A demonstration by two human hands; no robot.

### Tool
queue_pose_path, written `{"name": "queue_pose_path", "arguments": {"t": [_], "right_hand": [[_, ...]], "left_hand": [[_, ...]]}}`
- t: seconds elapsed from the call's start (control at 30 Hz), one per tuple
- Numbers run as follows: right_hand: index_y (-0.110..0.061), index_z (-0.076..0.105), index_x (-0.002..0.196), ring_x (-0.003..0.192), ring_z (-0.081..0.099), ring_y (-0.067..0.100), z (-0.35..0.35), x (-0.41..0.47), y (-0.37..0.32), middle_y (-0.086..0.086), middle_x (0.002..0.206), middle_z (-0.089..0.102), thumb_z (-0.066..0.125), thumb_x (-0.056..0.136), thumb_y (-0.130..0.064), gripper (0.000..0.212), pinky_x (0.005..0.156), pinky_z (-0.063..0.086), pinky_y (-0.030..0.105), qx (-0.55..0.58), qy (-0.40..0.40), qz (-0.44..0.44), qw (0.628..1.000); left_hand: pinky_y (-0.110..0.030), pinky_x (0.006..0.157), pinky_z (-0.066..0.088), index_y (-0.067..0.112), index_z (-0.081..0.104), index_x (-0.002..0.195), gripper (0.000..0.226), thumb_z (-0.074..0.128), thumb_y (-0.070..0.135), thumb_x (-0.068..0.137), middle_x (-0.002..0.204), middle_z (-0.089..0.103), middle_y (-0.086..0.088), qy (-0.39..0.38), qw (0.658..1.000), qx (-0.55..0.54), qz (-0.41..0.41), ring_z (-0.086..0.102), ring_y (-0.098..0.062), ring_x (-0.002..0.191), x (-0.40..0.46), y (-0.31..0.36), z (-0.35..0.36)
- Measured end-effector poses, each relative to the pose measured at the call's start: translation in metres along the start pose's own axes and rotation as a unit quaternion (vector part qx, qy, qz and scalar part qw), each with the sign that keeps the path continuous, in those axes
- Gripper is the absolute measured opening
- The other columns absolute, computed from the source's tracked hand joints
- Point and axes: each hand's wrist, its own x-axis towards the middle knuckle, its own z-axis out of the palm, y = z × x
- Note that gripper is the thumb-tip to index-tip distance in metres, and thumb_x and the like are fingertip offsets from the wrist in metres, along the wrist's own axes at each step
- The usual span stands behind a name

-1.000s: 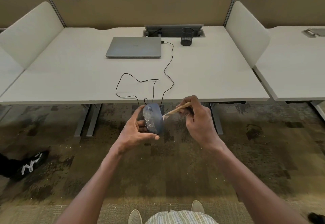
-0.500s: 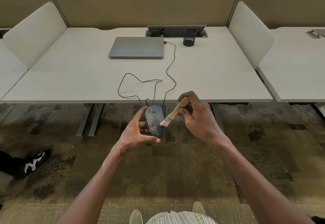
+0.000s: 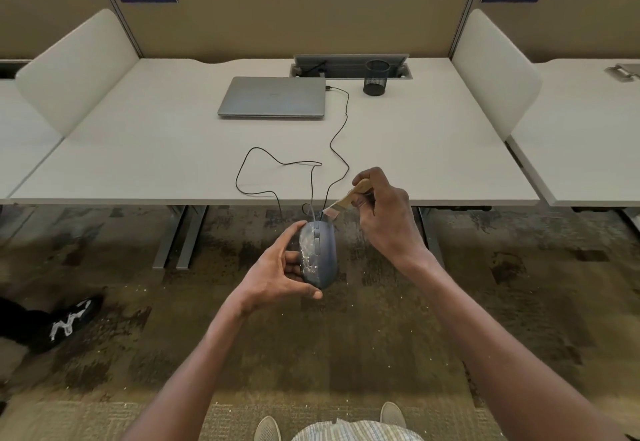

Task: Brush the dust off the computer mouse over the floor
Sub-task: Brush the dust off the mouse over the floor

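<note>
The left hand (image 3: 277, 272) is holding the computer mouse (image 3: 318, 253) from its left side, thumb under the near end and fingers curled behind it, out over the carpet floor (image 3: 346, 347) just in front of the desk (image 3: 138, 150). White dust is lying on the mouse's left half. The right hand (image 3: 384, 212) is closing around a small wooden brush (image 3: 343, 202), whose bristles are pointing at the far end of the mouse. The mouse cable (image 3: 287, 167) is looping over the desk edge toward a closed laptop (image 3: 273, 96); a black mesh cup (image 3: 376, 78) is standing beside it.
</note>
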Motion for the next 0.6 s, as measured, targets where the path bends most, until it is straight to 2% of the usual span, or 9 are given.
{"name": "queue_pose_path", "arguments": {"t": [0.07,0.2,0.23,0.3,0.37,0.47,0.53,0.6], "right_hand": [[-0.011,0.053,0.114,0.069,0.062,0.006,0.004,-0.002,0.003,-0.001,0.092,0.069,0.06,0.097,-0.002,0.021,0.058,0.051,0.016,-0.001,0.009,0.012,1.0],[-0.011,0.054,0.115,0.065,0.061,0.001,0.013,-0.005,0.008,-0.004,0.093,0.069,0.06,0.096,-0.004,0.02,0.055,0.045,0.012,0.004,0.017,0.047,0.999],[-0.013,0.054,0.114,0.068,0.065,0.004,0.016,-0.006,0.01,-0.005,0.094,0.069,0.061,0.097,-0.006,0.02,0.057,0.049,0.015,0.01,0.017,0.061,0.998],[-0.016,0.054,0.113,0.075,0.072,0.014,0.022,-0.006,0.013,-0.007,0.095,0.068,0.061,0.097,-0.009,0.019,0.063,0.059,0.028,0.024,0.017,0.095,0.995],[-0.018,0.053,0.111,0.074,0.075,0.017,0.028,-0.005,0.015,-0.007,0.097,0.067,0.063,0.097,-0.012,0.018,0.068,0.063,0.039,0.045,0.013,0.136,0.99],[-0.02,0.054,0.109,0.069,0.075,0.016,0.036,0.0,0.017,0.0,0.1,0.068,0.063,0.098,-0.011,0.017,0.065,0.065,0.04,0.103,0.002,0.199,0.975],[-0.019,0.055,0.108,0.077,0.075,0.018,0.041,0.004,0.018,0.004,0.104,0.069,0.063,0.097,-0.009,0.017,0.067,0.065,0.039,0.146,-0.007,0.237,0.96],[-0.02,0.057,0.107,0.091,0.072,0.02,0.045,0.007,0.021,0.003,0.104,0.069,0.065,0.095,-0.008,0.019,0.074,0.065,0.043,0.166,-0.018,0.259,0.951]], "left_hand": [[-0.044,0.094,0.059,0.041,0.02,0.154,0.13,0.097,0.005,0.056,0.11,0.076,-0.011,0.004,1.0,-0.004,0.001,0.075,-0.023,0.102,0.001,0.0,-0.001],[-0.049,0.096,0.058,0.043,0.02,0.155,0.131,0.098,0.009,0.055,0.111,0.076,-0.012,0.003,1.0,-0.013,0.003,0.074,-0.025,0.104,0.002,-0.002,-0.002],[-0.049,0.096,0.058,0.043,0.019,0.155,0.132,0.098,0.01,0.055,0.112,0.076,-0.012,0.002,1.0,-0.016,0.004,0.074,-0.026,0.104,0.003,-0.001,-0.002],[-0.048,0.096,0.058,0.042,0.019,0.156,0.132,0.098,0.012,0.055,0.114,0.075,-0.012,-0.001,1.0,-0.02,0.008,0.074,-0.025,0.105,0.003,0.0,-0.001],[-0.048,0.096,0.058,0.042,0.018,0.156,0.133,0.098,0.017,0.053,0.114,0.075,-0.011,-0.007,1.0,-0.026,0.011,0.073,-0.025,0.106,0.004,0.003,0.001],[-0.048,0.097,0.057,0.044,0.018,0.156,0.134,0.098,0.021,0.052,0.116,0.075,-0.009,-0.021,0.999,-0.027,0.014,0.073,-0.024,0.108,0.004,0.005,0.003],[-0.046,0.098,0.057,0.046,0.018,0.156,0.133,0.098,0.02,0.053,0.116,0.075,-0.008,-0.03,0.999,-0.025,0.014,0.073,-0.022,0.109,0.005,0.007,0.003],[-0.046,0.098,0.057,0.05,0.018,0.154,0.132,0.098,0.015,0.056,0.118,0.075,-0.007,-0.038,0.999,-0.024,0.013,0.072,-0.021,0.11,0.006,0.008,0.003]]}}
